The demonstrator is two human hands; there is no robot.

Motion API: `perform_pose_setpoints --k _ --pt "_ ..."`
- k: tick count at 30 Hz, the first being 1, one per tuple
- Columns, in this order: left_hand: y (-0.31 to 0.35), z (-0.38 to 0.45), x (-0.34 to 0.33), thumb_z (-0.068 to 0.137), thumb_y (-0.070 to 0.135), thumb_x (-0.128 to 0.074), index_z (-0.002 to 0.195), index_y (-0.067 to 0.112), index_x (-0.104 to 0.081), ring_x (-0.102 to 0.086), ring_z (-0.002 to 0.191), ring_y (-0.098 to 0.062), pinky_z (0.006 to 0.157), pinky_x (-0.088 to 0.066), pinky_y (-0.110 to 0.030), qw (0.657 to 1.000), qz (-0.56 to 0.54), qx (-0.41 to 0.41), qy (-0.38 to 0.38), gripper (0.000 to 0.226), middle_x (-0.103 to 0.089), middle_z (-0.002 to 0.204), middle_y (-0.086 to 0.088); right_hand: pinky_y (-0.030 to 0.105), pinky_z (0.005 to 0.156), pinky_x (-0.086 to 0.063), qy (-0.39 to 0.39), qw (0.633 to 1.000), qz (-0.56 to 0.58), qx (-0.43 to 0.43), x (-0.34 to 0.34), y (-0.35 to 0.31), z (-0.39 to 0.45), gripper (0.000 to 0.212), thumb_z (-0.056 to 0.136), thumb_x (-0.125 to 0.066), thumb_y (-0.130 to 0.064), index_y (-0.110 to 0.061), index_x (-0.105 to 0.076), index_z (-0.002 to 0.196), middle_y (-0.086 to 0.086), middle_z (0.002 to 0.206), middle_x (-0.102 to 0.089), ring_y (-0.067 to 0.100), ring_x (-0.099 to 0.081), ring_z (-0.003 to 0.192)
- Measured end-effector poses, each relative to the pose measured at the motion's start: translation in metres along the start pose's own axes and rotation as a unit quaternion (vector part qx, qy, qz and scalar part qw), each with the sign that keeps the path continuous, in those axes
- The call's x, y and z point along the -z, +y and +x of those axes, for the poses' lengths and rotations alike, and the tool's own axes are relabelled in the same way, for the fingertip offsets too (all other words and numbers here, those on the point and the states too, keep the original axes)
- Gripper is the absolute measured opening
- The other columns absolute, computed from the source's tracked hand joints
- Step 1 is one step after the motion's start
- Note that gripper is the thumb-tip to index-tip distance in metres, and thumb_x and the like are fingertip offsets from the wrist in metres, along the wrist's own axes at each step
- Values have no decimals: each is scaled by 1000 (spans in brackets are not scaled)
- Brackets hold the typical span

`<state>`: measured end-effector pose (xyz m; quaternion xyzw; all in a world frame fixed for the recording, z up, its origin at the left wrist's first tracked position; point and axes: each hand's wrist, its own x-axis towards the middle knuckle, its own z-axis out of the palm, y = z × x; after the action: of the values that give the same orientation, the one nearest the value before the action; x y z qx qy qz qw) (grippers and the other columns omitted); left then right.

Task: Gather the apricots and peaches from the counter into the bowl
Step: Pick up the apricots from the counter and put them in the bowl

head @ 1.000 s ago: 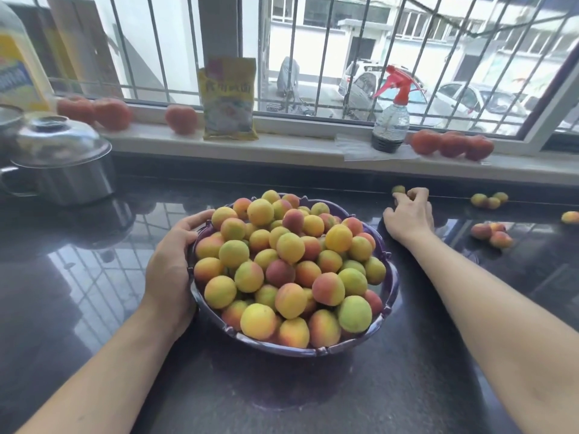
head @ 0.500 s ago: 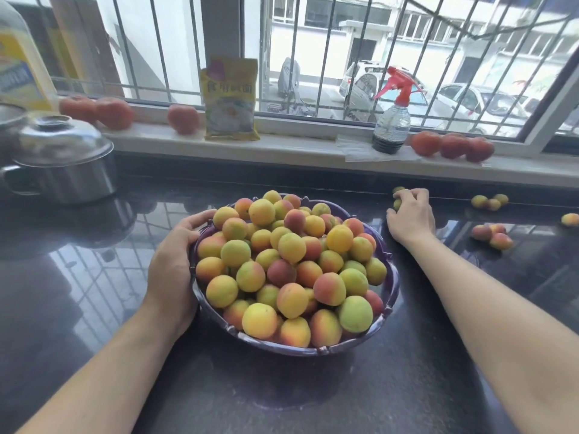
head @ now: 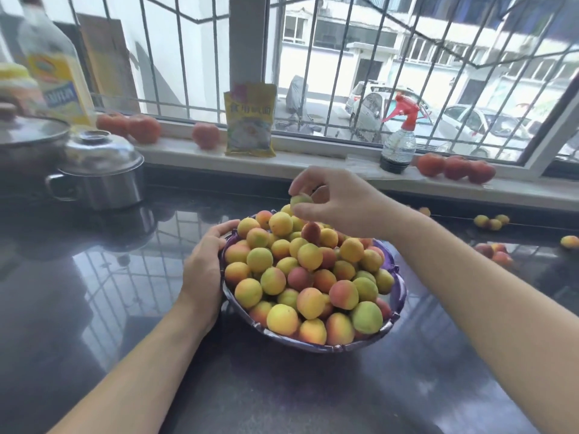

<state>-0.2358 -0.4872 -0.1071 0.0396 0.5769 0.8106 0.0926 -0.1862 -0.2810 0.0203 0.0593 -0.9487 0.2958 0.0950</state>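
**Desk:** How far along are you?

**Operator:** Most of it looks done, I'd say. My purple scallop-rimmed plastic bowl (head: 399, 286) sits on the glossy black stone counter (head: 94, 292) and is heaped well above its rim with small yellow, orange and red apricots and peaches (head: 310, 277).

**Desk:** And your hands?

**Operator:** My left hand (head: 203, 264) is curled round the bowl's left rim, thumb at the top edge, steadying it. My right hand (head: 332, 198) hovers over the far side of the heap, pinching one small greenish-yellow apricot (head: 301, 200) between thumb and fingertips. There may be a second fruit tucked in that palm; I cannot tell.

**Desk:** What's left out?

**Operator:** On the counter to the right, well apart from the bowl: a cluster of three small yellow fruits (head: 492, 221) near the back wall, a pair or so of reddish peaches (head: 493, 252) nearer me, a single yellow-orange one (head: 568, 241) at the right edge, and another small one (head: 424, 211) just behind my right forearm.

**Desk:** The red ones on the white window sill (head: 313, 158)?

**Operator:** The larger red round fruits (head: 454, 166) there, and more on the left, aren't on the counter, so I judge they aren't mine to gather.

**Desk:** Any worry?

**Operator:** The heap is steep; anything set on top could roll off.
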Motion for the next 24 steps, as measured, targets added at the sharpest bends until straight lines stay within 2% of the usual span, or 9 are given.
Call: perform_pose_setpoints --k 5,10,14,15,17,19,20,22,24 --pt "1 0 0 107 19 -44 125 17 -73 -75 113 -33 101 -59 -54 1000 -6 7 1 35 -79 118 -13 22 72 -43 -60 983 -172 25 -27 -17 10 25 88 -70 -46 -30 -66 107 -16 96 -57 8 -56 94" --pt "1 1 2 107 22 -44 126 20 -72 -75 113 -33 99 -60 -54 1000 4 -1 -6 34 -79 120 -11 27 77 -41 -56 982 -181 1 -22 -14 9 25 88 -70 -45 -29 -66 107 -19 92 -53 10 -54 95" --pt "0 1 3 106 17 -42 125 18 -73 -73 117 -33 98 -59 -51 1000 11 -4 -3 37 -78 121 -12 22 83 -50 -71 993 -94 -26 -16 -5 -3 37 90 -69 -48 -31 -62 122 -11 107 -63 8 -61 99" --pt "-1 2 3 105 17 -42 125 18 -74 -73 118 -34 103 -57 -54 1000 9 -5 -3 37 -78 123 -12 17 82 -50 -47 997 -49 -37 -10 2 -6 37 91 -68 -48 -31 -62 123 -12 108 -65 4 -61 99" --pt "-3 3 5 104 18 -41 126 19 -74 -72 120 -34 107 -54 -59 1000 5 -7 -2 39 -77 124 -12 12 78 -48 80 994 18 -73 7 36 -7 25 95 -66 -41 -27 -68 116 -12 104 -68 1 -63 94" --pt "-5 5 5 102 20 -43 124 20 -75 -72 120 -34 108 -54 -60 1000 5 -10 -2 39 -77 125 -11 23 87 -48 228 963 -26 -143 22 100 -4 14 97 -62 -26 -21 -72 105 -3 102 -70 14 -65 97" --pt "-6 6 5 101 20 -44 123 20 -75 -72 120 -35 109 -53 -60 1000 1 -11 -1 38 -77 125 -11 31 96 -47 258 944 -68 -195 25 135 -5 17 96 -58 -20 -21 -73 104 4 109 -67 22 -63 105" --pt "-8 7 5 100 20 -44 122 19 -75 -71 121 -37 110 -52 -61 1000 -12 -10 -1 38 -77 124 -13 40 110 -40 216 921 -124 -299 20 197 -10 31 93 -52 -15 -19 -67 119 14 131 -51 33 -52 123" --pt "-11 10 6 100 21 -44 122 19 -75 -71 122 -37 111 -51 -62 1000 -17 -12 -4 38 -77 126 -14 40 113 -37 174 912 -149 -341 10 238 -12 43 94 -52 -15 -17 -56 136 17 145 -33 37 -47 129"
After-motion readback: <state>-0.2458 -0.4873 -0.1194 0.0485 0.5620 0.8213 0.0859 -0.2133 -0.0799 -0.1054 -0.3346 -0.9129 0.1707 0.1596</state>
